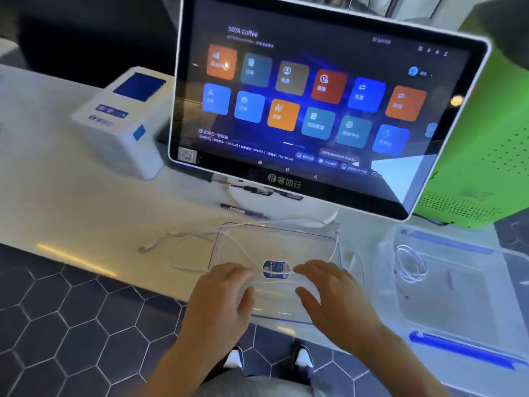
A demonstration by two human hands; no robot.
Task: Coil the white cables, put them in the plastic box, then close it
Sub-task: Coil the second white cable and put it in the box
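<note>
Both your hands hover spread and empty, left grip (221, 293) and right grip (329, 290), over the clear lid (286, 310); the loose white cable (183, 239) trails up-left, nearer the left, while the plastic box (458, 310) sits right.

White counter (71, 202), dark hexagonal-tiled floor (65, 319)

plastic box (446, 285) cut off at right edge, label (275, 269) print blurred — unreadable, forearms cropped below
</note>
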